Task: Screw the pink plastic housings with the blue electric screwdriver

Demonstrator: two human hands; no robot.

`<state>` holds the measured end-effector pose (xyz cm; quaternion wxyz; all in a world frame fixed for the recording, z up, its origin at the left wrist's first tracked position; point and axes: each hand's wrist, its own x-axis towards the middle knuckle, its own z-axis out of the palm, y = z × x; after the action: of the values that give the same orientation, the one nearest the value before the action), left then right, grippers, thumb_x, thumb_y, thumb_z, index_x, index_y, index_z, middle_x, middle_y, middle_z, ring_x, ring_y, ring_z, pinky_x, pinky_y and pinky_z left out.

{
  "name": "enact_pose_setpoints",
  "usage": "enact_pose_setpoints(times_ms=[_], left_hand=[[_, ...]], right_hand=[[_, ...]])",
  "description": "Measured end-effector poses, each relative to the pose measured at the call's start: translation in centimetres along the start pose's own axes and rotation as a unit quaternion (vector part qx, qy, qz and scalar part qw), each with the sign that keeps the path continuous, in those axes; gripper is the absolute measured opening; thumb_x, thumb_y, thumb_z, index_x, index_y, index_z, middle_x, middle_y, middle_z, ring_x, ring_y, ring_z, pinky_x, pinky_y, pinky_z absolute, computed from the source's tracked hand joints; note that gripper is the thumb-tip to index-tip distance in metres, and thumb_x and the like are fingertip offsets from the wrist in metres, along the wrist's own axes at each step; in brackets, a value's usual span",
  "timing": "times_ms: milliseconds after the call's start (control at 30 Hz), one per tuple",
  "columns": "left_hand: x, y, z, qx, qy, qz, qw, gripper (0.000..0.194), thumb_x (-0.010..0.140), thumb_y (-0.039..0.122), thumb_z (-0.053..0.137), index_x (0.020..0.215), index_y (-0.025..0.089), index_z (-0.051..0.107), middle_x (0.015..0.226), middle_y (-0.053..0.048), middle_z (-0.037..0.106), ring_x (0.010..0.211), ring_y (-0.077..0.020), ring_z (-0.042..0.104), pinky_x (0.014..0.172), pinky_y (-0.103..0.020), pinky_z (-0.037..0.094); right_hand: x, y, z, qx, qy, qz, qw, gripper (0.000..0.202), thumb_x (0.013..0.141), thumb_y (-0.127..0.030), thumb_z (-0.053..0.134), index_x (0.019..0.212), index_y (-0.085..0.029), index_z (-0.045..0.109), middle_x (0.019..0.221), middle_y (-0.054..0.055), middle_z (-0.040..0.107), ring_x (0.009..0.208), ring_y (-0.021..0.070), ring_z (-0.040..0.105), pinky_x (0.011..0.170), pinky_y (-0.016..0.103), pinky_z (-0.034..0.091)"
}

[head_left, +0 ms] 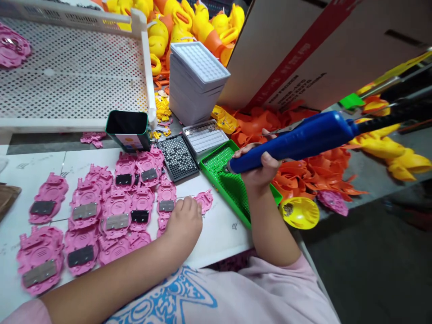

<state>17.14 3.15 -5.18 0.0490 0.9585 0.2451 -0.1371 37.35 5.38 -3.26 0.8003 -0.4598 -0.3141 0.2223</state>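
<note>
My right hand is wrapped round a blue electric screwdriver. Its tip points down-left over a green perforated tray. My left hand is closed, knuckles up, on the white table, with its fingers curled at a pink plastic part that sticks out beyond them. How the fingertips grip that part is hidden. Left of this hand lie several pink plastic housings in rows and piles, many with grey or black plates screwed on.
Beyond the green tray are a black perforated tray, a white tray and a stack of white trays. A dark bin stands by a white crate. A yellow bowl holds small screws. A large carton leans behind orange parts.
</note>
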Motion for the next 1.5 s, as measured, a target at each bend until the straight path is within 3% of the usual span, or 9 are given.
enact_pose_setpoints(times_ms=[400,800,933,1200,1500], left_hand=[[0.0,-0.1,-0.1,-0.007,-0.001,0.005,1.0,0.028,0.086,0.008,0.056,0.113,0.008,0.066,0.095,-0.015,0.063,0.09,-0.0272,0.056,0.074,-0.038,0.043],[0.0,0.0,0.1,-0.015,0.02,0.001,1.0,0.026,0.084,0.008,0.059,0.11,0.008,0.066,0.094,-0.015,0.063,0.089,-0.0256,0.055,0.073,-0.037,0.042],[0.0,0.0,0.2,-0.019,0.021,-0.002,1.0,0.022,0.084,0.008,0.059,0.104,0.009,0.068,0.094,-0.014,0.063,0.088,-0.025,0.055,0.074,-0.036,0.04],[0.1,0.0,0.3,-0.017,0.019,0.002,1.0,0.024,0.084,0.008,0.059,0.106,0.009,0.067,0.094,-0.014,0.063,0.088,-0.0248,0.054,0.073,-0.036,0.04],[0.1,0.1,0.3,-0.021,0.027,0.001,0.999,0.023,0.083,0.007,0.059,0.105,0.008,0.068,0.092,-0.015,0.063,0.088,-0.0262,0.054,0.072,-0.037,0.039]], right_hand=[[0.4,0.4,-0.1,0.011,-0.054,0.024,0.998,0.04,0.057,-0.043,0.066,0.09,-0.025,0.054,0.058,-0.005,0.06,0.047,0.0149,0.059,0.045,0.029,0.049],[0.4,-1.0,0.0,0.01,0.009,-0.023,1.0,0.035,0.062,-0.04,0.057,0.094,-0.025,0.055,0.056,-0.005,0.061,0.046,0.0136,0.056,0.049,0.028,0.049],[0.2,-1.6,-0.2,0.01,0.004,-0.043,0.999,0.035,0.063,-0.042,0.052,0.095,-0.026,0.055,0.056,-0.005,0.058,0.045,0.0139,0.055,0.047,0.028,0.047],[-0.1,0.0,0.3,-0.007,-0.004,0.009,1.0,0.036,0.06,-0.04,0.058,0.094,-0.027,0.053,0.057,-0.007,0.06,0.047,0.0145,0.057,0.049,0.029,0.049],[0.2,0.2,0.2,0.005,-0.019,0.033,0.999,0.031,0.057,-0.038,0.062,0.082,-0.024,0.053,0.056,-0.005,0.062,0.047,0.0134,0.058,0.049,0.027,0.049]])
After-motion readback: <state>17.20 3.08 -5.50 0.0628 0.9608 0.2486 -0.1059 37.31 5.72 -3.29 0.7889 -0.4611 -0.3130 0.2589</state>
